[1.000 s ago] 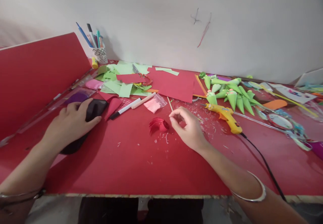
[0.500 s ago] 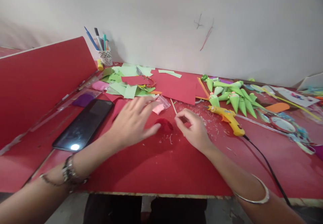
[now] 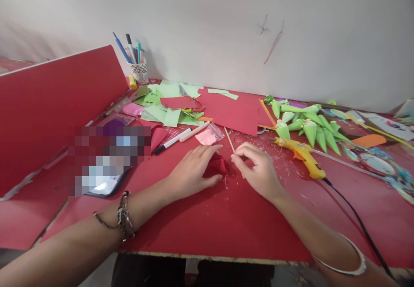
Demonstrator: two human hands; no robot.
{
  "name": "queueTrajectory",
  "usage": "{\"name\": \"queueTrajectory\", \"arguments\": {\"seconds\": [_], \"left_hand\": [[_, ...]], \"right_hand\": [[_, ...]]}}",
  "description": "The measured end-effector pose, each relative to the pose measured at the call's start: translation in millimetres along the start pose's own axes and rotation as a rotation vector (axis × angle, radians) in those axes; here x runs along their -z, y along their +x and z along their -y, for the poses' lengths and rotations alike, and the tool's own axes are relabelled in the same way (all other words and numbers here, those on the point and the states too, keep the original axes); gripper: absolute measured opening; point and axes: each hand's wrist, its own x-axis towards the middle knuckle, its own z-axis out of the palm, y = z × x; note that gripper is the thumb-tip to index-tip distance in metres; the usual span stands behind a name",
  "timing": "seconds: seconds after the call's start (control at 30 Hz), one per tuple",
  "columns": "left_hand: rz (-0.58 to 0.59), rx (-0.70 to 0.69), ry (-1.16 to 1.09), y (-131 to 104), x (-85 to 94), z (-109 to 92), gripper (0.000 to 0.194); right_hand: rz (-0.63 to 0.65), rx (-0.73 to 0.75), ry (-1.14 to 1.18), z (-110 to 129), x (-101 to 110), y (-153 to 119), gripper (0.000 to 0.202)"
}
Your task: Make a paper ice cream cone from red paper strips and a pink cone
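My left hand [image 3: 190, 170] lies low over the table with thumb and fingers apart, on either side of a small dark red rolled piece [image 3: 220, 165]. Whether the fingertips touch this roll I cannot make out. In my right hand [image 3: 258, 168] a thin pale wooden stick [image 3: 229, 139] is pinched between thumb and fingers, its far end pointing up and away. Just beyond the roll is a clear packet with a pink piece [image 3: 207, 137]. A white marker with a black cap [image 3: 173, 141] and a pale pink pen [image 3: 194, 131] lie behind my left hand.
A yellow glue gun [image 3: 302, 155] with its cord lies to the right, near several green paper cones [image 3: 310, 131]. Green paper scraps [image 3: 158, 112], scissors [image 3: 199, 104] and a red sheet [image 3: 229, 110] lie behind. A phone [image 3: 103, 185], partly pixelated, is at left, before a pen cup [image 3: 139, 72].
My left hand has moved right and down, from above the table to the red roll, uncovering the marker and the pink pen. My right hand still pinches the stick. The phone screen is now lit.
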Motion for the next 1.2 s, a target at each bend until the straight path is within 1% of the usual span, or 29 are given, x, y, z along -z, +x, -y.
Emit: {"name": "queueTrajectory", "arguments": {"seconds": [0.13,0.27,0.47,0.53,0.6,0.63,0.73,0.8,0.83,0.97,1.07,1.17,1.2], "left_hand": [[-0.025,-0.016,0.013,1.0,-1.9,3.1,0.053],[-0.022,-0.038,0.011,0.7,-2.5,5.1,0.05],[0.022,-0.036,-0.016,1.3,-2.4,6.1,0.048],[0.029,-0.036,-0.023,1.8,-2.3,6.1,0.048],[0.038,-0.029,-0.03,2.0,-1.9,6.0,0.046],[0.044,-0.025,-0.034,2.0,-1.7,5.9,0.046],[0.045,-0.02,-0.047,1.7,-1.2,6.3,0.045],[0.047,-0.027,-0.062,1.6,-0.9,7.1,0.046],[0.053,-0.033,-0.073,1.6,-0.8,7.7,0.046],[0.066,-0.04,-0.122,1.7,-0.2,9.9,0.046],[0.034,-0.032,-0.146,2.1,0.9,10.4,0.049],[-0.005,0.032,-0.168,3.3,3.5,9.2,0.051],[-0.009,0.063,-0.177,3.8,4.7,8.4,0.049]], "right_hand": [[-0.003,-0.001,0.006,1.3,-1.8,0.2,0.012],[0.018,0.004,0.007,4.1,-2.1,-0.6,0.008],[0.011,-0.007,-0.013,3.1,-1.1,-1.1,0.018],[0.016,-0.026,-0.014,3.2,-1.0,-1.0,0.017],[0.076,-0.031,-0.002,4.3,-1.2,-1.1,0.012],[0.126,-0.032,0.016,5.0,-1.5,-1.2,0.013],[0.306,-0.033,0.089,7.1,-2.5,-1.6,0.032],[0.373,-0.039,0.103,7.5,-3.2,-1.6,0.039],[0.387,-0.042,0.097,7.5,-3.5,-1.5,0.039],[0.372,-0.081,0.069,7.0,-4.1,-1.3,0.03],[0.321,-0.112,0.084,6.7,-4.6,-2.3,0.031],[0.257,-0.136,0.12,5.8,-5.3,-3.7,0.032],[0.236,-0.143,0.137,5.4,-5.6,-4.1,0.032]]}}
